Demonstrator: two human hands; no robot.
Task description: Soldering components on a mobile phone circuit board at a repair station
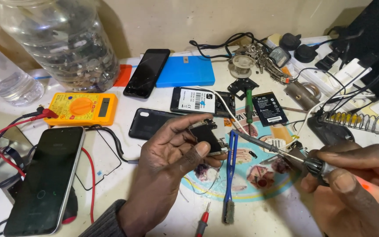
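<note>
While my left hand (172,151) pinches the small circuit board (208,138) above the round printed mat (259,184), my right hand (352,184) is clenched on a soldering iron (286,154) whose long axis runs leftward, tip just right of the board. The left hand is nearer. Left of the board lies a dark smartphone (44,175); beyond it, a yellow multimeter (82,107) on the cluttered white bench (286,215) against a beige wall.

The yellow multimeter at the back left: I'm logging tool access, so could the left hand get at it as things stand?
Probably not at once. The left hand is pinching a small dark circuit board, so it is occupied. The flat yellow multimeter itself lies uncovered, with only a black phone back cover between.
</note>
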